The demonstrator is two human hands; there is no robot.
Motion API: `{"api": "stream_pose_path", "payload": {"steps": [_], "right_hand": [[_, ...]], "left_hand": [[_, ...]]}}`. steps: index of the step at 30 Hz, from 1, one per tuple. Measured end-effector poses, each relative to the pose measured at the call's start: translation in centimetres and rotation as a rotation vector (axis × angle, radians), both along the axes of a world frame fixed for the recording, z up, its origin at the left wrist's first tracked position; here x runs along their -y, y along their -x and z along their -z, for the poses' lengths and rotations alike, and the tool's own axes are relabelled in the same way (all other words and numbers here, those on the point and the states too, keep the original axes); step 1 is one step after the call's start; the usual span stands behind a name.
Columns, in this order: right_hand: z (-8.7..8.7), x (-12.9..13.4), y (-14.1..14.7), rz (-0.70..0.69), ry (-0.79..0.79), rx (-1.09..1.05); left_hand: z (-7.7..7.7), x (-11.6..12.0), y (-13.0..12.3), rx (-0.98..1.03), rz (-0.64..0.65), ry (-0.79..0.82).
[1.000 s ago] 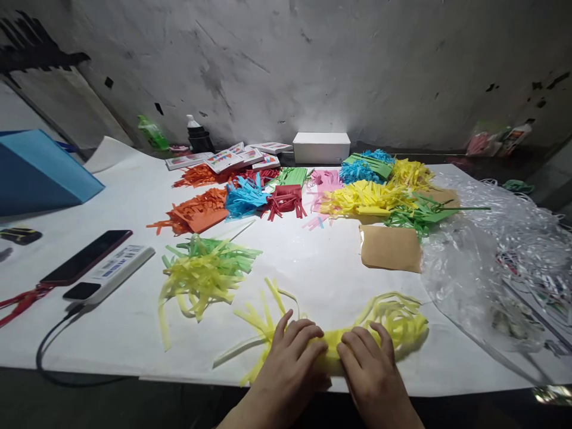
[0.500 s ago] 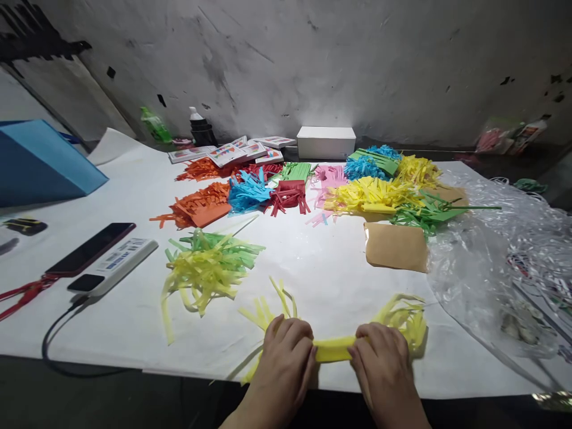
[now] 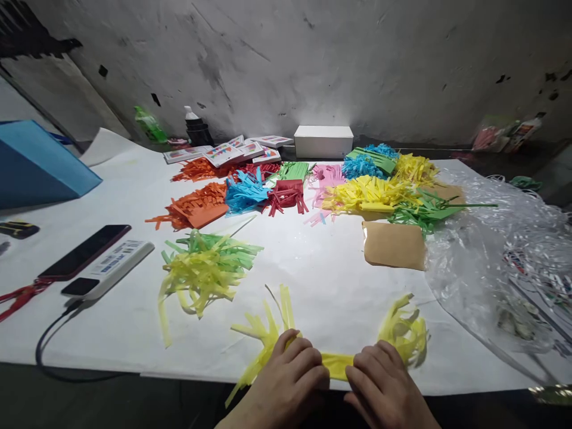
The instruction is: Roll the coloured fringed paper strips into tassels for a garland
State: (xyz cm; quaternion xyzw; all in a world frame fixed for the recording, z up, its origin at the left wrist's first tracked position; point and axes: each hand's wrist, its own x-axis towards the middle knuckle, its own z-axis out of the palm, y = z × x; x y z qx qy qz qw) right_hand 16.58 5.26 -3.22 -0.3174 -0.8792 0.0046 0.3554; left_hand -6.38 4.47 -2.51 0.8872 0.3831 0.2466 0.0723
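A yellow tissue paper tassel [image 3: 338,365] lies crosswise at the table's front edge, its cut fringe fanning out at both ends. My left hand [image 3: 297,375] is closed around the band left of its middle. Closed on the right part of the same band is my right hand [image 3: 379,378]. Only a short flat strip shows between the two hands; the fingertips and thumbs are mostly hidden. Farther left, a loose pile of pale yellow fringed paper [image 3: 203,277] rests against light green fringed paper [image 3: 236,253].
Orange fringe [image 3: 196,205], blue fringe [image 3: 246,192] and yellow fringe [image 3: 370,192] line the back, before a white box [image 3: 323,142]. A brown packet [image 3: 394,245] and clear plastic bag [image 3: 469,280] lie right. A phone [image 3: 87,251] and cabled power bank [image 3: 109,271] lie left.
Both hands have drawn slightly toward the front edge with the yellow tassel, and the gap between them has narrowed. The left-end fringe has spread and hangs lower.
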Motion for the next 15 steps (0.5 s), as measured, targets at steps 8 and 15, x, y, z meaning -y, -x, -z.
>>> {"api": "stream_pose_path", "payload": {"steps": [8, 15], "right_hand": [[0.8, 0.9, 0.1, 0.02, 0.107, -0.123], [1.1, 1.9, 0.8, 0.31, 0.153, -0.083]], "left_hand": [[-0.1, 0.2, -0.2, 0.148, -0.009, 0.0], [-0.9, 0.1, -0.8, 0.1, -0.202, 0.128]]}}
